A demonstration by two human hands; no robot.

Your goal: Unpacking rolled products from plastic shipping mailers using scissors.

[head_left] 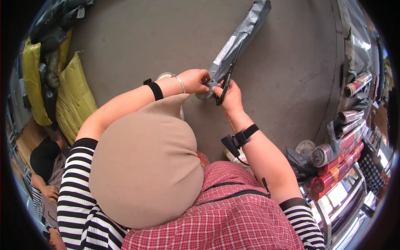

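Note:
A long, narrow package in grey plastic wrapping [246, 35] runs from the upper middle down to my hands, with a white label on its side. My left hand [193, 81] is closed, its thumb and fingers pinching the wrapping at the near end. Black scissors [227, 79] are in my right hand [232, 99]; their blades lie along the package, pointing away from me. The right thumb and fingertips also touch the gathered plastic near the left fingers. A tan cap [143, 166] covers much of the lower middle.
Yellow wrapped packages [75, 85] and dark plastic bundles [52, 50] stand at the left. Red wrapped rolls [333, 177] and more rolls [357, 85] lie along the right side. Another person's arm [39, 183] shows at the lower left rim. Grey floor [146, 37] lies beneath the package.

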